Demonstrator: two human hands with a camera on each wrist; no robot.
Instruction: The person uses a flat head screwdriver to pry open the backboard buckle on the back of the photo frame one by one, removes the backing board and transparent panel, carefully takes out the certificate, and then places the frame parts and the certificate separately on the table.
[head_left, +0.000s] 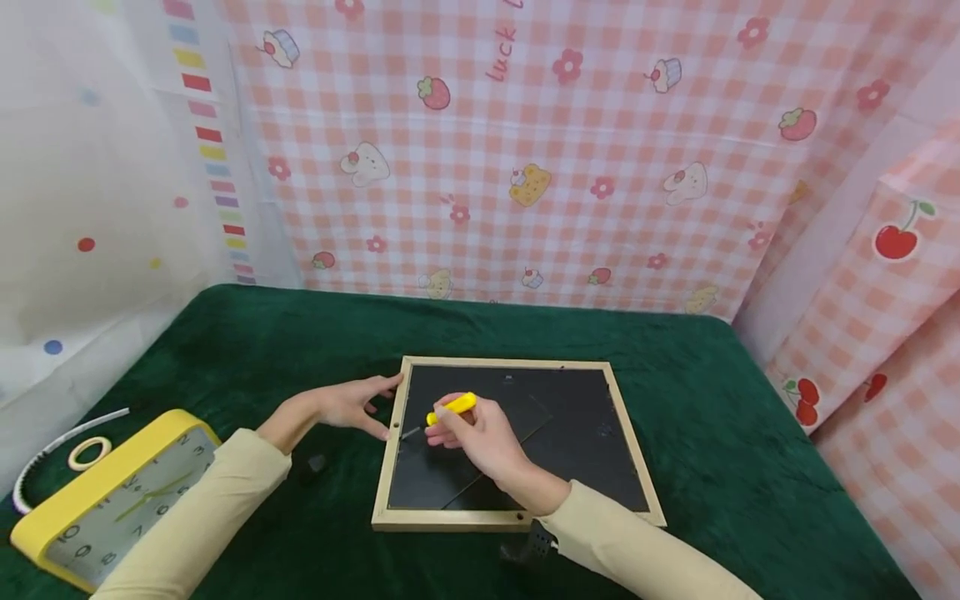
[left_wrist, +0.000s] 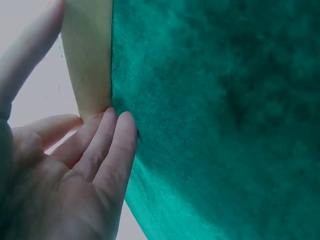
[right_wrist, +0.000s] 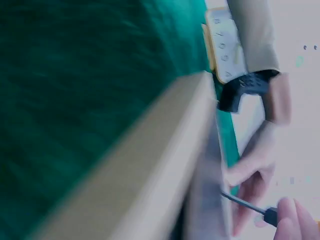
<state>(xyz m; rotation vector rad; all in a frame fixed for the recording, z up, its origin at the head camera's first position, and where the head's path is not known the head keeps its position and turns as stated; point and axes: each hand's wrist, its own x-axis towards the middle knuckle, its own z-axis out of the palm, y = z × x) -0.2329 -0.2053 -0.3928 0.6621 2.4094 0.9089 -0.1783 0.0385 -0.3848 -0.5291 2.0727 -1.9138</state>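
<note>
A black board (head_left: 577, 458) in a pale wooden frame (head_left: 506, 362) lies on the green cloth. My right hand (head_left: 491, 446) grips a screwdriver (head_left: 463, 403) by its yellow handle, above the board's left half. Its thin shaft (right_wrist: 245, 202) points toward the left rail; whether the tip touches anything cannot be told. Along the frame's left side, my left hand (head_left: 347, 404) has its fingers extended, with fingertips against the wood. The left wrist view shows straight fingers (left_wrist: 117, 155) touching the edge of the wooden rail (left_wrist: 90, 60). Small dark spots sit on the left and near rails.
A yellow clock (head_left: 120, 492) stands at the left, partly behind the left sleeve. Beside it lie a pale ring (head_left: 89, 453) and a curved white, cord-like thing (head_left: 45, 454). Patterned curtains (head_left: 562, 208) rise behind the green-covered table (head_left: 750, 433).
</note>
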